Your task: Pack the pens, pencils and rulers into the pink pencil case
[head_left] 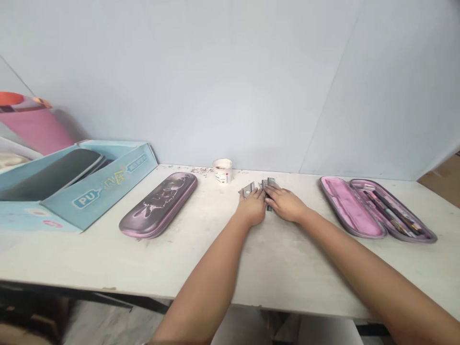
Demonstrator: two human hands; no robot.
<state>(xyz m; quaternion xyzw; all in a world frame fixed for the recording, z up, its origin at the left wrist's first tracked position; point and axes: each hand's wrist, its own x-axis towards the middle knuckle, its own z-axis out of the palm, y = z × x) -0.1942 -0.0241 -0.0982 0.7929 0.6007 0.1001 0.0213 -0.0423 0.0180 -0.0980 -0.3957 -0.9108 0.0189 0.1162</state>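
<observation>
Grip unclear from here: left hand (250, 207) and right hand (283, 203) cover flat metal pieces (269, 188); right pencil case (350, 207) open, left pencil case (158, 205) shut.

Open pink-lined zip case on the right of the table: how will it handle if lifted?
The open zip case looks stiff-shelled, so it probably keeps its shape. Its halves seem to hinge along one edge, so it may swing if lifted by one half. The slim dark pens likely weight that half and might shift if tilted.

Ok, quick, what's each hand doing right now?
Left hand: on a flat metal piece, grip unclear.
Right hand: on a second metal piece, grip unclear.
</observation>
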